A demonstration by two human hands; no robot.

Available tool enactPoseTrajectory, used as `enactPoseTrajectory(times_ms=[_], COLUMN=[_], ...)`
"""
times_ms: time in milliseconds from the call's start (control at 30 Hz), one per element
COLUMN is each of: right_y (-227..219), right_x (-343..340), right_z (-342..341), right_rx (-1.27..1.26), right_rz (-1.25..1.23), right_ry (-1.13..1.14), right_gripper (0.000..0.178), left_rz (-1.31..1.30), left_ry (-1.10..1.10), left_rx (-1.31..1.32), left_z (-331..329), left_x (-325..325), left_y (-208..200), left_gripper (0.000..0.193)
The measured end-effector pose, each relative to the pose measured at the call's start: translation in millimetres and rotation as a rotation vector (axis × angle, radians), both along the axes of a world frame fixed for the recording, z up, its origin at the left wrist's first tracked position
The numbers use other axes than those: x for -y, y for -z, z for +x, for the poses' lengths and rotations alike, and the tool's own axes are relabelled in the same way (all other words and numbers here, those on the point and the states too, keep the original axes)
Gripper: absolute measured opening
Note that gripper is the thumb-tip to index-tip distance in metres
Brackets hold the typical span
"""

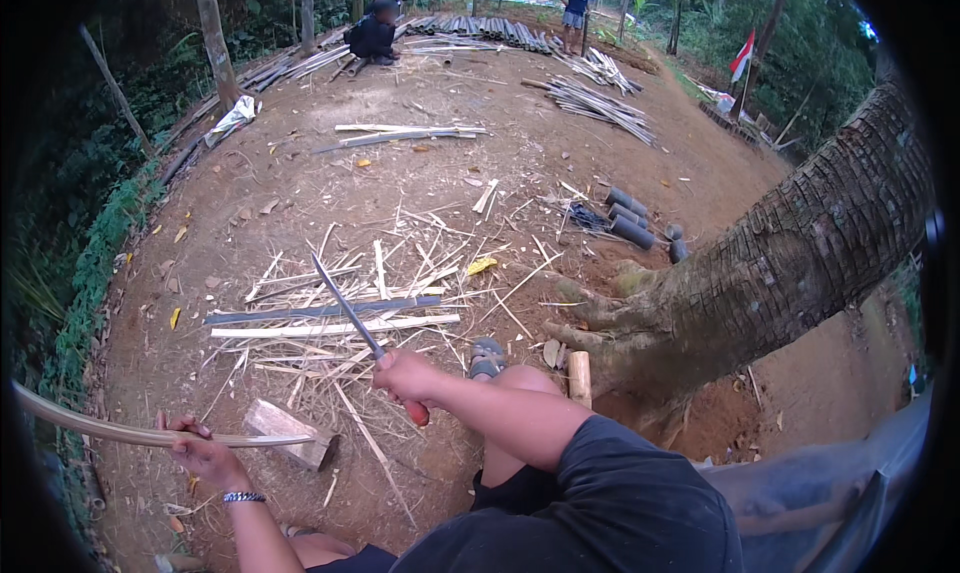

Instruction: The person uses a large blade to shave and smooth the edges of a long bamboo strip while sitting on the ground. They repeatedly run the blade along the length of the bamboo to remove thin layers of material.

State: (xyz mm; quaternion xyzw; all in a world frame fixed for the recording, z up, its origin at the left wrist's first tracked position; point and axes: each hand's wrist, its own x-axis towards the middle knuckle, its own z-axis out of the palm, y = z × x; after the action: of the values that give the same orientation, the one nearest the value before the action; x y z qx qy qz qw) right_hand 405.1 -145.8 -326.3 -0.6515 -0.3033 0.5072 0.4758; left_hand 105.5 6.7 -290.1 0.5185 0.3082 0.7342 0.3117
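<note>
My right hand is closed round the handle of a machete. A red end of the handle sticks out below the fist, and the long blade points up and away to the left. In my left hand, the fingers grip a long bamboo strip that bends off toward the left rim. The strip's pale, cut end lies over a squared wooden block on the ground. The blade is apart from the strip.
Bamboo splints and shavings litter the dirt ahead. To the right leans a thick tree trunk, with a short wooden log at its roots. Dark cut tubes lie beyond. Farther off, one person crouches by bamboo poles; another stands.
</note>
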Motion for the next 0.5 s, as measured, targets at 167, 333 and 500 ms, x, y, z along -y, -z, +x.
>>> enactPoseTrajectory(times_ms=[167, 333, 500], right_y=[-8.0, 6.5, 7.2], right_x=[-17.4, -26.0, -28.0], right_z=[-12.1, -14.3, -15.1], right_rx=[0.183, 0.275, 0.334], right_rz=[-0.076, -0.095, -0.086], right_ry=[-0.106, -0.157, -0.146], right_gripper=[0.017, 0.022, 0.021], left_rz=[-0.004, -0.053, -0.051], left_ry=[-0.064, -0.075, -0.102], left_rx=[0.001, 0.019, 0.032], left_z=[6.6, -8.9, -17.9], left_x=[-1.3, -14.0, -18.0], left_y=[-10.6, -0.2, -5.2], left_gripper=[0.079, 0.053, 0.043])
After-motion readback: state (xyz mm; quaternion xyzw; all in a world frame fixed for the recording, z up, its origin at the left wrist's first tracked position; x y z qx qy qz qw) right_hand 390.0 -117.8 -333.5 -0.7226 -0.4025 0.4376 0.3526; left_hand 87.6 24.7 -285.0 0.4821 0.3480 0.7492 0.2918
